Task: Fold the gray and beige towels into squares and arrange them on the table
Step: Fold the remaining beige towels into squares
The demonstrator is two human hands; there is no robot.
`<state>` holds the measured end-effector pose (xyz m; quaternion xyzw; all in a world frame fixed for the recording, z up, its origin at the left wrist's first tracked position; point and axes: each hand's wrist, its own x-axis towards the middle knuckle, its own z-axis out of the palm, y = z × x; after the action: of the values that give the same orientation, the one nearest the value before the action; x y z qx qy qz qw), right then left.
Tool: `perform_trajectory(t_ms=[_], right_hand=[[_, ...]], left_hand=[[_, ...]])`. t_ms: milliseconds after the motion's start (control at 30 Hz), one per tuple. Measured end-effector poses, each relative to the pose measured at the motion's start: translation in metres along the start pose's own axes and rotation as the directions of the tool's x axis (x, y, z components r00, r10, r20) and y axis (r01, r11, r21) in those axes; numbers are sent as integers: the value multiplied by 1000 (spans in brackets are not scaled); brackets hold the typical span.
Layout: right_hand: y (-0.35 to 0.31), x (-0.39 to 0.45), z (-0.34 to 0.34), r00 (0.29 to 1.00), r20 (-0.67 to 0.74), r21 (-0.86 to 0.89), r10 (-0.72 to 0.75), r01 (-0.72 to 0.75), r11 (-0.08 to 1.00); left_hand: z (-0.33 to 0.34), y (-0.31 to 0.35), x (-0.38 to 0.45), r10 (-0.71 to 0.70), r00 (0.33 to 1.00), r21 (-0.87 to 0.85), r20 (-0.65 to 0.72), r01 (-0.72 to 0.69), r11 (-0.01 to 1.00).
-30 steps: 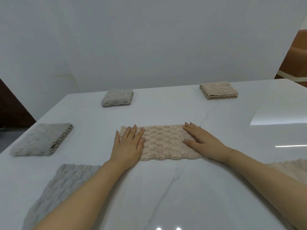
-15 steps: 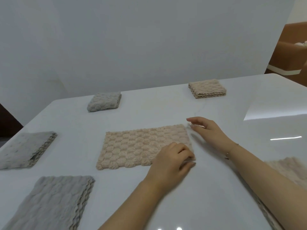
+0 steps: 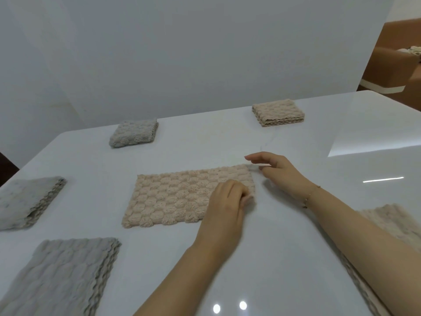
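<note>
- Beige bubble-textured towel (image 3: pixel 182 197), folded into a long rectangle, flat at the middle of the glossy white bench (image 3: pixel 284 258); long axis left to right, far edge slanting a little away on the right.
- Left hand (image 3: pixel 225 201) reached across to the towel's near right corner, fingers (image 3: pixel 237 190) curled and apparently pinching that corner; contact itself hidden under the knuckles.
- Right hand (image 3: pixel 280 172) at the far right corner, thumb and forefinger apart, closing on the edge but holding nothing yet.
- Both hands at the short right end, likely to lift it and carry it leftward for the halving fold into a square.
- Already folded and set well apart: small gray towel square (image 3: pixel 134 133), small beige towel square (image 3: pixel 278 112), two larger gray folded towels (image 3: pixel 29 201) (image 3: pixel 66 274) at left.
- Another beige towel (image 3: pixel 385 222) at the right edge, partly hidden by the right forearm.
</note>
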<state>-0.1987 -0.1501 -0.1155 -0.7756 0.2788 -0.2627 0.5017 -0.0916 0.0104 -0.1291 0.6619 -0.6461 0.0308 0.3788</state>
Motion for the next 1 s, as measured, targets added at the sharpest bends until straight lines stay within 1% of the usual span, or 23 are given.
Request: perform_trajectory(t_ms=[67, 100, 133, 200, 267, 367, 500, 600, 667, 767, 833, 900, 1000], right_hand=[[0, 0, -1, 999, 40, 3, -3, 3, 1000], [1, 0, -2, 998, 67, -16, -4, 5, 1000], [2, 0, -2, 995, 101, -47, -5, 10, 999], [2, -2, -3, 986, 167, -87, 2, 13, 996], [0, -3, -5, 976, 217, -54, 7, 4, 999], [-7, -8, -8, 958, 287, 48, -15, 1, 999], [-18, -16, -8, 925, 381, 215, -14, -74, 974], [-23, -21, -8, 919, 394, 253, -18, -90, 963], [-27, -23, -4, 910, 414, 272, -29, -93, 958], [-40, -17, 4, 938, 344, 288, -40, -64, 955], [-55, -8, 12, 947, 315, 276, -56, -35, 961], [-69, 2, 22, 936, 350, 234, -46, -40, 971], [-83, 19, 42, 918, 394, 150, 35, -101, 984]], left_hand=[[-9, 5, -1, -149, 988, -190, -44, 138, 972], [-13, 5, -2, -242, 969, -293, -45, 219, 931], [-16, 4, -3, -324, 945, -376, -36, 287, 881], [-23, 3, -5, -430, 903, -498, -13, 367, 786], [-31, 2, -4, -509, 860, -617, 38, 421, 665], [-44, 0, -4, -585, 800, -726, 130, 479, 494], [-60, -1, -8, -632, 743, -832, 221, 482, 276], [-71, 3, -13, -643, 715, -858, 273, 484, 174], [-80, 6, -15, -622, 724, -873, 297, 470, 131], [-97, 4, -17, -615, 730, -888, 297, 448, 102], [-108, -3, -17, -632, 722, -885, 281, 450, 120], [-118, -15, -16, -668, 699, -868, 254, 470, 161], [-134, -37, -12, -722, 650, -821, 238, 532, 207]])
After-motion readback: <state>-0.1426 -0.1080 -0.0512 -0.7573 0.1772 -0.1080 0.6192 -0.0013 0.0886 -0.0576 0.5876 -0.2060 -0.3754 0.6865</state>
